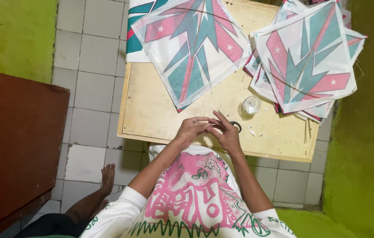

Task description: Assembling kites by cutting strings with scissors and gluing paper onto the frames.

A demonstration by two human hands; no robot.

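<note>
A: What lies on the wooden bench (151,114)?
B: One paper kite (191,48) at the far side, a stack of kites (306,61) at right, and a small clear round container (251,105) between them.

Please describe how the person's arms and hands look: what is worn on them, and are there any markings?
Both forearms are bare, as are the left hand and right hand: no gloves, and no watch or ring that I can make out. Short white sleeves end above the elbows, belonging to a white shirt with a pink and green print.
</note>
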